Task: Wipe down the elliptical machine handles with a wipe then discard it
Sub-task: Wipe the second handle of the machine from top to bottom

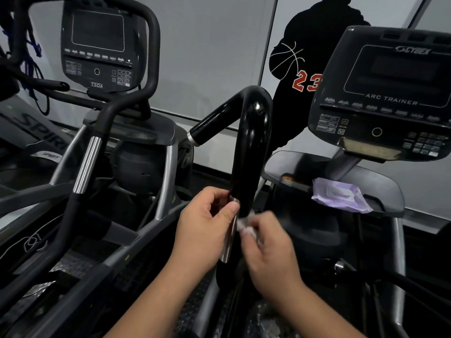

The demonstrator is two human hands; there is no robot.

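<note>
Right half of the frame: Cybex Arc Trainer point(341, 206), grey-framed, with its console point(388, 93) at upper right, screen dark, keypad at lower right of the panel. Left half: second elliptical machine point(136, 132), its console point(97, 45) marked 750A at upper left, screen dark, curved black bars around it. Background, upper centre: pale wall point(207, 57) bearing a black silhouette decal point(310, 57) of a basketball player, number 23 in red. Centre: glossy black handle point(251, 147) of the Arc Trainer, rising from the lower middle, hooking over at the top and ending in a short grip pointing down-left; a steel contact strip point(230, 237) along its lower stretch. Below centre: left hand point(207, 225), fingers curled loosely, thumb tip touching the handle at the top of the steel strip. Just right of it: right hand point(271, 250), motion-blurred, fingertips pinching a small crumpled white wipe point(245, 223) against the handle's lower right side. Right of centre: lilac wipe packet point(339, 196), lying flat on the Arc Trainer's grey tray beneath the console.
</note>
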